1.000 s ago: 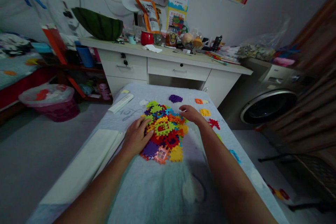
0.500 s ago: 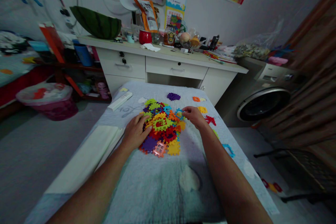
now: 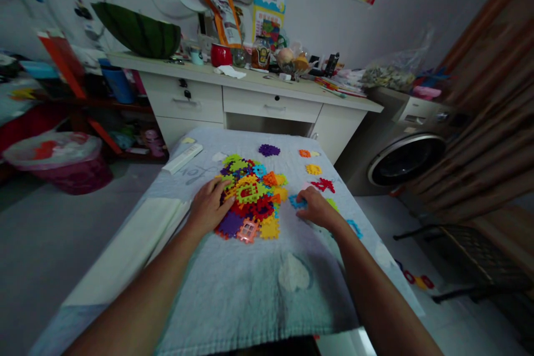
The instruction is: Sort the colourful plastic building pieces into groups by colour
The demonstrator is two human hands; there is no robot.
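Observation:
A heap of colourful interlocking plastic tiles (image 3: 250, 200) lies in the middle of a table covered with a pale blue cloth (image 3: 258, 283). My left hand (image 3: 207, 207) rests flat on the left side of the heap, fingers spread over the tiles. My right hand (image 3: 317, 208) is to the right of the heap, its fingers closed on a light blue tile (image 3: 297, 201) held low over the cloth. Loose tiles lie nearby: a purple one (image 3: 269, 149), an orange one (image 3: 305, 153), a yellow one (image 3: 313, 169) and a red one (image 3: 323, 184).
A white remote (image 3: 182, 158) lies at the cloth's far left corner. Behind stands a white desk (image 3: 250, 105) with a watermelon half (image 3: 136, 36), a red cup and clutter. A washing machine (image 3: 406, 147) is to the right; a pink bin (image 3: 58, 161) on the floor left.
My right hand drew back from the heap's top right to the cloth beside it, bringing a light blue tile along. My left hand stayed on the heap. The view shifted slightly.

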